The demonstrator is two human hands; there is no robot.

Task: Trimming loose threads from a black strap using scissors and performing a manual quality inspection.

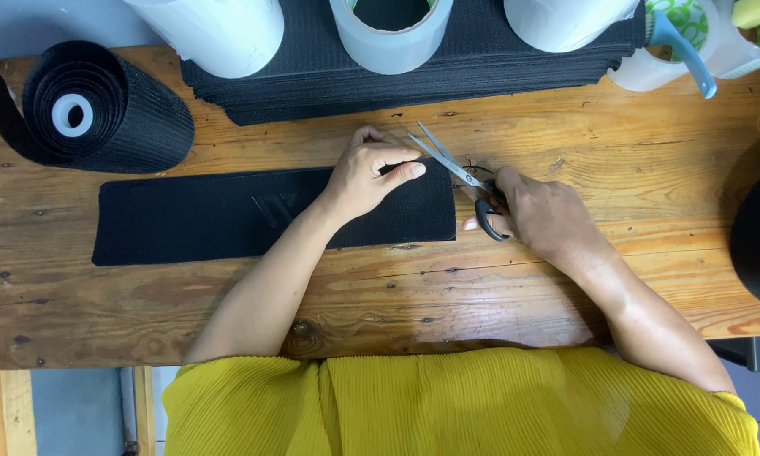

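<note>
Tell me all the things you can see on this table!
flat black ribbed fabric strip: 1, black, table middle
roll of black ribbed fabric: 1, black, far left
stack of black fabric sheets: 1, black, far edge
white rolls: 3, white, on the stack
metal scissors with black handles: 1, open at strip's right end
wooden table: 1, brown
yellow pleated top: 1, bottom
left hand: pressing strip
right hand: holding scissors
</note>
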